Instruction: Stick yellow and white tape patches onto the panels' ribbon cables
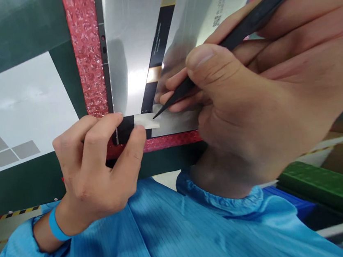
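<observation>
Black tweezers (241, 30), clasped in our right hand (257, 94), point at the strip (146, 120) between our hands. Our left hand (98, 169), fingers apart, touches the panel (131, 50). The strip seems laid, perhaps not fully pressed.

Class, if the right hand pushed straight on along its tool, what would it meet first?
Likely the silvery strip, at the tip of the black tool; whether they touch is unclear.

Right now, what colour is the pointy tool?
The pointy tool is black; the head view shows it best.
</observation>
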Action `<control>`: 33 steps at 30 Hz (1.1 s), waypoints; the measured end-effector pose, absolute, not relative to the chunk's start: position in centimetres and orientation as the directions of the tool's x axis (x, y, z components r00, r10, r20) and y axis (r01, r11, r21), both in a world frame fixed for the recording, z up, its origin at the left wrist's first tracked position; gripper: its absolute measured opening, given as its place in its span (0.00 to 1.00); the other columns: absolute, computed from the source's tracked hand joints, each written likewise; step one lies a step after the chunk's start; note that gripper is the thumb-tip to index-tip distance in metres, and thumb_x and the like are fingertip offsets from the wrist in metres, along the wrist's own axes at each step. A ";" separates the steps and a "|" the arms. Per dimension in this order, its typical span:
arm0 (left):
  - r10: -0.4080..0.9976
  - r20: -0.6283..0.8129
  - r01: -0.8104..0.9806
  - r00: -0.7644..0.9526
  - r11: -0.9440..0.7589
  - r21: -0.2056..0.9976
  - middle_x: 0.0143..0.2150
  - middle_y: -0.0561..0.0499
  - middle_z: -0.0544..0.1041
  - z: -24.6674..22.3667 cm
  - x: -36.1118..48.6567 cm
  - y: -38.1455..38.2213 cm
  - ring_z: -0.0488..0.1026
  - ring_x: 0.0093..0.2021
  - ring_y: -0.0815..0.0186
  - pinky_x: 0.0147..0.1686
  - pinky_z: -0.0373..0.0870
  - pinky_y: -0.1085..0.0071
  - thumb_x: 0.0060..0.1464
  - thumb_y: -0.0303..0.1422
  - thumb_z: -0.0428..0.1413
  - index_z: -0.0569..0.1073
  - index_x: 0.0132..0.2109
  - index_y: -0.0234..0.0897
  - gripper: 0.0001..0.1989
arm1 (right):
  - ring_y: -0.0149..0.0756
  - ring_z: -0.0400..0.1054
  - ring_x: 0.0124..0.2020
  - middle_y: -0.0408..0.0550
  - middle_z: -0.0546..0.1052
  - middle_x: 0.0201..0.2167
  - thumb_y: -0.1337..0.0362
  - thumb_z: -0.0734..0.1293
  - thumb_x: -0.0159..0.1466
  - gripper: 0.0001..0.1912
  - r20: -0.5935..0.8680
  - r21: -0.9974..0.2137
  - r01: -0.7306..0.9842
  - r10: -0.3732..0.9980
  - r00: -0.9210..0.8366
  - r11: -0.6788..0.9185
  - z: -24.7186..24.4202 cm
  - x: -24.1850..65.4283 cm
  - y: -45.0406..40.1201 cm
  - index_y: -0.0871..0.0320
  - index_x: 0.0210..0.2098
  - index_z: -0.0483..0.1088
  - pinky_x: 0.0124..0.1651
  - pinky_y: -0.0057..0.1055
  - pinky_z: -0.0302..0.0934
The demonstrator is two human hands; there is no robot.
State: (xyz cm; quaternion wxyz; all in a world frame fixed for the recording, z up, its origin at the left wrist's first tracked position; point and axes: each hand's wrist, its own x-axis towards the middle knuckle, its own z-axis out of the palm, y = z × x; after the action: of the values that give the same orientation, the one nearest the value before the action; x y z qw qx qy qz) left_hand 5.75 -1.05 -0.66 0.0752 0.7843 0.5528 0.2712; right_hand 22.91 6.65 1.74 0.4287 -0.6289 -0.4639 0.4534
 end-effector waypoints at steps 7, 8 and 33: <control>0.913 0.338 0.865 0.228 -0.350 0.361 0.57 0.37 0.79 -0.8 6.1 -1.0 0.75 0.56 0.42 0.49 0.75 0.44 0.60 0.34 0.68 0.82 0.54 0.42 0.15 | 0.45 0.79 0.34 0.45 0.80 0.35 0.69 0.73 0.71 0.06 -0.081 -0.946 0.309 0.994 0.073 -0.100 1.1 23.2 6.8 0.50 0.41 0.81 0.29 0.40 0.77; 0.917 0.331 0.868 0.221 -0.340 0.362 0.56 0.36 0.79 -0.7 6.1 -1.0 0.75 0.56 0.41 0.49 0.75 0.43 0.59 0.33 0.68 0.82 0.54 0.42 0.15 | 0.45 0.79 0.33 0.45 0.80 0.34 0.69 0.73 0.71 0.06 -0.088 -0.947 0.302 0.993 0.076 -0.107 1.1 23.2 6.8 0.50 0.41 0.81 0.29 0.40 0.77; 0.932 0.286 0.889 0.222 -0.314 0.334 0.58 0.34 0.76 -0.6 6.4 -1.1 0.73 0.58 0.40 0.52 0.72 0.42 0.63 0.34 0.64 0.80 0.60 0.44 0.18 | 0.49 0.80 0.36 0.44 0.81 0.34 0.64 0.75 0.69 0.05 -0.070 -0.951 0.296 0.994 0.086 -0.092 1.3 23.0 6.8 0.47 0.38 0.78 0.31 0.43 0.80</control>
State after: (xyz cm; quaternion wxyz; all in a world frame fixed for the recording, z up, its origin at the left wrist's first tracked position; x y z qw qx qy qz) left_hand 6.44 -1.07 -0.58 0.0494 0.7802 0.5834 0.2204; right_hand 23.03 6.75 1.26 0.4159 -0.6082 -0.5300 0.4198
